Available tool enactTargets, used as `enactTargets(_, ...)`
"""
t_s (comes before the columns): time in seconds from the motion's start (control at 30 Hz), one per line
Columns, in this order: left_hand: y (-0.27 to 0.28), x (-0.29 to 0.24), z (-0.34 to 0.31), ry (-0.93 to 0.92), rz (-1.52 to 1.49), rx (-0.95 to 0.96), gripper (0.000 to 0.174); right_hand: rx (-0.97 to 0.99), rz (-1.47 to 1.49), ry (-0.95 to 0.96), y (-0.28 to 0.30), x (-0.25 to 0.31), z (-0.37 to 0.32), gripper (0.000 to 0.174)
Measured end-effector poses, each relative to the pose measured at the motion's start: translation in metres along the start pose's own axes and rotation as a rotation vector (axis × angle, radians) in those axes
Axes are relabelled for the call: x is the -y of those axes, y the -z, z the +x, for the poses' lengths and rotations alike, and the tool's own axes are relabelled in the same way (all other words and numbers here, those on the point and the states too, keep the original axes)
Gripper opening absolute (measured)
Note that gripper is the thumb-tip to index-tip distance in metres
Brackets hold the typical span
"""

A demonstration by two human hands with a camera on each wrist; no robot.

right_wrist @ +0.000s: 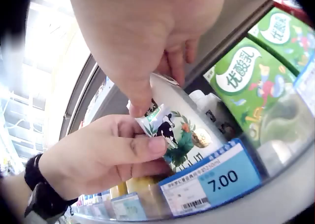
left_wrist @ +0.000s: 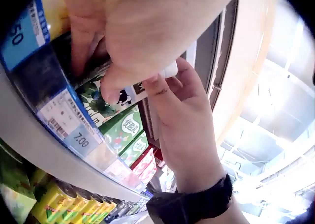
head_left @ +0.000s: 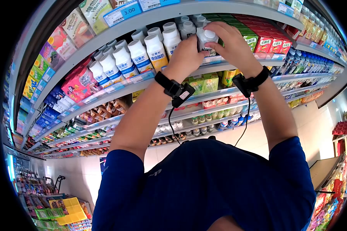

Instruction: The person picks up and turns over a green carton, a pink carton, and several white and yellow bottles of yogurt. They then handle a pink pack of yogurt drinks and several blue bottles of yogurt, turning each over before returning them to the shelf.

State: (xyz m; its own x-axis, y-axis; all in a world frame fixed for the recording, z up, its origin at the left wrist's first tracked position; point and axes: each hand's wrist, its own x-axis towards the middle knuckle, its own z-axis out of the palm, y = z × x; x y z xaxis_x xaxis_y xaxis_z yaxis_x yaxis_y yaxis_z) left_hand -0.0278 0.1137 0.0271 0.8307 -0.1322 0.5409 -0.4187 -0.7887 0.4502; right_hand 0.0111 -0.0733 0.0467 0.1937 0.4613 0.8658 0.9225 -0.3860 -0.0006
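A white milk bottle (right_wrist: 179,123), its label printed with a cow and green leaves, stands at the front of a shelf behind a 7.00 price tag (right_wrist: 211,182). My left hand (head_left: 186,56) holds the bottle's side, its thumb lying across the label in the right wrist view. From above, my right hand (head_left: 233,44) grips the bottle's top with thumb and fingers. The white cap (left_wrist: 170,69) shows between the hands in the left wrist view. Another white bottle (right_wrist: 214,108) stands just behind, partly hidden by the held one.
Rows of white yogurt bottles (head_left: 138,54) line the shelf to the left. Green cartons (right_wrist: 246,81) and red cartons (head_left: 264,42) stand to the right. An upper shelf edge (head_left: 204,9) runs close above the hands; lower shelves hold more drinks.
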Motion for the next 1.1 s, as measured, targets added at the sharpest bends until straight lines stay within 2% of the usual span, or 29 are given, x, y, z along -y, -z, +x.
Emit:
enactTargets(0.13, -0.012, -0.001, 0.003, 0.010, 0.001, 0.036, 0.035, 0.012, -0.203, -0.001, -0.002, -0.013, -0.012, 0.047)
enactTargets(0.2, -0.012, -0.004, 0.004, -0.003, -0.013, 0.054, 0.042, -0.002, -0.229, -0.018, -0.006, -0.015, -0.013, 0.047)
enactTargets(0.33, -0.017, 0.000, 0.006, 0.028, -0.036, 0.060, 0.042, -0.029, -0.322, -0.060, -0.016, -0.015, -0.013, 0.051)
enactTargets(0.47, -0.013, -0.004, -0.008, 0.000, -0.055, 0.000, 0.042, -0.023, -0.326, -0.081, -0.013, -0.006, -0.013, 0.055)
enactTargets(0.57, 0.002, -0.004, -0.036, -0.030, -0.067, -0.077, 0.045, -0.104, -0.282, -0.032, -0.006, 0.008, -0.006, 0.058)
enactTargets(0.63, 0.017, -0.002, -0.057, 0.038, -0.261, -0.141, 0.044, -0.242, -0.145, 0.047, -0.007, 0.017, -0.002, 0.056)
enactTargets(0.7, 0.030, 0.006, -0.075, 0.104, -0.370, -0.158, 0.039, -0.260, -0.073, 0.055, -0.014, 0.039, -0.001, 0.053)
enactTargets(0.77, 0.036, 0.022, -0.085, 0.176, -0.476, -0.183, 0.034, -0.143, 0.150, -0.055, -0.033, 0.059, -0.002, 0.054)
enactTargets(0.8, 0.036, 0.033, -0.091, 0.211, -0.566, -0.184, 0.031, -0.076, 0.311, -0.167, -0.045, 0.068, -0.003, 0.059)
enactTargets(0.83, 0.038, 0.040, -0.095, 0.244, -0.657, -0.188, 0.028, -0.074, 0.319, -0.156, -0.057, 0.071, -0.002, 0.059)
enactTargets(0.93, 0.042, 0.051, -0.106, 0.241, -0.692, -0.285, 0.025, -0.047, 0.217, -0.306, -0.081, 0.074, 0.005, 0.073)
enactTargets(0.97, 0.045, 0.053, -0.110, 0.247, -0.689, -0.297, 0.025, -0.041, 0.226, -0.298, -0.085, 0.072, 0.010, 0.073)
enactTargets(1.03, 0.051, 0.054, -0.117, 0.263, -0.674, -0.273, 0.024, 0.126, 0.227, -0.577, -0.086, 0.073, 0.022, 0.075)
enactTargets(1.1, 0.054, 0.056, -0.122, 0.274, -0.680, -0.275, 0.024, 0.146, 0.206, -0.589, -0.094, 0.067, 0.021, 0.072)
